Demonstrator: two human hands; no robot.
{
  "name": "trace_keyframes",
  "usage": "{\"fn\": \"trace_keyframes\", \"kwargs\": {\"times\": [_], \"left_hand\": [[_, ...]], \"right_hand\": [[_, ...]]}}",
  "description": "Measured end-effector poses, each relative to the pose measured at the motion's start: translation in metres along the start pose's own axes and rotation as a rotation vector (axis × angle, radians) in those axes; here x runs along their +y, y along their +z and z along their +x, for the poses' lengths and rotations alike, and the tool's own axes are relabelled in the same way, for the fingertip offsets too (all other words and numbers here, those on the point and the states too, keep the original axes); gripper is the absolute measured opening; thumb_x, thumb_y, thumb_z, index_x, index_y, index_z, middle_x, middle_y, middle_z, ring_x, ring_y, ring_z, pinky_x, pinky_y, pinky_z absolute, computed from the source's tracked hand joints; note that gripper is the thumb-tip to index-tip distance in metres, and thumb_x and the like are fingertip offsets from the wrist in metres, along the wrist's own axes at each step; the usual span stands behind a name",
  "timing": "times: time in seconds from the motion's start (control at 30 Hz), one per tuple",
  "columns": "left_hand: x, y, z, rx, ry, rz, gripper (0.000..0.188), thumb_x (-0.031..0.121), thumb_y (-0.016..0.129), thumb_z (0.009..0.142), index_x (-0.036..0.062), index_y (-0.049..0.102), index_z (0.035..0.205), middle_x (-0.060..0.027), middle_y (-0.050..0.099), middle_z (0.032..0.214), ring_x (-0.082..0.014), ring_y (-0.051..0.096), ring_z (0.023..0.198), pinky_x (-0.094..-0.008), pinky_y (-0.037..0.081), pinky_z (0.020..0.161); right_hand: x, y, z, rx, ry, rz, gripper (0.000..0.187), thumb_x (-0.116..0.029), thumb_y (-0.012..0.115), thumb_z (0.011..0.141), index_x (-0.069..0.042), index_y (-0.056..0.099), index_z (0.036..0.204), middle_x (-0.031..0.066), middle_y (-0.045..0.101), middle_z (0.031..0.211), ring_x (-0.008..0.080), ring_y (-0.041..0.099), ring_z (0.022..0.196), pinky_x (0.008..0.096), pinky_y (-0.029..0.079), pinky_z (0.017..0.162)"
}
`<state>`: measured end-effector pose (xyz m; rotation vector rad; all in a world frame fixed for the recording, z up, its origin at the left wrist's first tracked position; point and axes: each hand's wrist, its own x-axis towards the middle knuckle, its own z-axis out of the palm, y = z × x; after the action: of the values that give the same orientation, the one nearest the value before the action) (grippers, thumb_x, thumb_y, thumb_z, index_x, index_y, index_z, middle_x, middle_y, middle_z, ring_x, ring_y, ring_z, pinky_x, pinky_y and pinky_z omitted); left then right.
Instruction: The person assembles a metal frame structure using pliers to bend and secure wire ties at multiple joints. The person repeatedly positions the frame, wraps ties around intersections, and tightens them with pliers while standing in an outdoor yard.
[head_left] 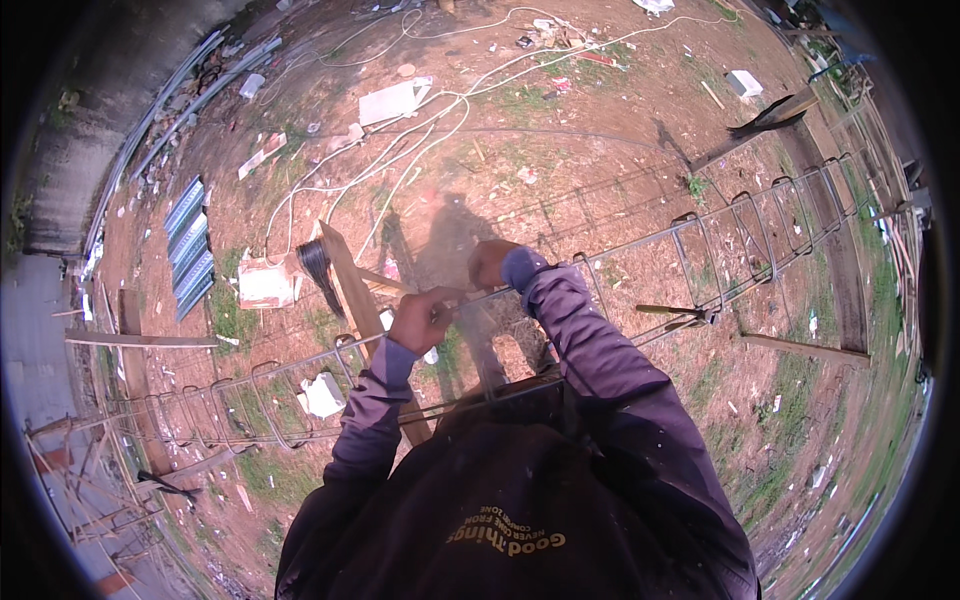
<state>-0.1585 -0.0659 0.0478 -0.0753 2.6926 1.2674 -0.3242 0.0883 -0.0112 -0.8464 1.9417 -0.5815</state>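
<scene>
A long rebar cage of thin steel bars [640, 243] and bent rectangular stirrups [697, 262] runs across in front of me. My left hand [422, 318] is closed at the cage's far top bar, its fingers pinched together. Just to the right, my right hand [492, 265] is curled closed above the same bar. Whatever sits between the fingers of either hand is too small or hidden to make out. Pincers [680, 312] with yellowish handles rest on the cage to the right. A bundle of black tie wire [318, 275] hangs over a wooden support [350, 285] at the left.
Wooden supports [835, 250] hold the cage at the right, with black strips [775, 115] draped there. White cable [465, 95] loops over the littered dirt ahead. Corrugated metal sheet [188, 248] and a white board [392, 102] lie beyond. Pipes [180, 100] line the wall at far left.
</scene>
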Motion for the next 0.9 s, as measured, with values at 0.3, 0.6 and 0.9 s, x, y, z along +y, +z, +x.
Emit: {"fn": "trace_keyframes", "kwargs": {"times": [0.3, 0.6, 0.9], "left_hand": [[-0.01, 0.005, -0.003, 0.103, 0.151, -0.103, 0.029, 0.0, 0.07, 0.08, 0.0064, 0.07, 0.108, -0.0126, 0.068, 0.074, -0.0109, 0.056, 0.057, -0.0278, 0.046, 0.056], [-0.013, 0.005, -0.001, 0.113, 0.244, -0.158, 0.028, 0.002, 0.071, 0.078, 0.0055, 0.071, 0.106, -0.0133, 0.07, 0.079, -0.0164, 0.064, 0.064, -0.0301, 0.049, 0.06], [-0.015, 0.005, -0.002, 0.108, 0.204, -0.175, 0.028, 0.0, 0.07, 0.077, 0.0036, 0.07, 0.104, -0.0138, 0.071, 0.085, -0.0187, 0.065, 0.066, -0.0312, 0.051, 0.063]], "right_hand": [[-0.046, -0.01, -0.043, 0.117, 0.122, -0.301, 0.016, -0.02, 0.075, 0.072, -0.009, 0.075, 0.083, 0.0117, 0.071, 0.087, 0.0288, 0.068, 0.084, 0.0404, 0.052, 0.073], [-0.03, 0.1, -0.122, 0.638, -0.118, -0.22, 0.067, -0.013, 0.061, 0.078, -0.012, 0.039, 0.141, 0.0156, 0.064, 0.071, 0.0357, 0.064, 0.069, 0.0462, 0.051, 0.06], [-0.012, 0.143, -0.067, 0.737, -0.406, -0.184, 0.037, -0.008, 0.055, 0.077, -0.008, 0.063, 0.113, 0.0175, 0.063, 0.095, 0.0342, 0.064, 0.082, 0.0434, 0.051, 0.068]]}}
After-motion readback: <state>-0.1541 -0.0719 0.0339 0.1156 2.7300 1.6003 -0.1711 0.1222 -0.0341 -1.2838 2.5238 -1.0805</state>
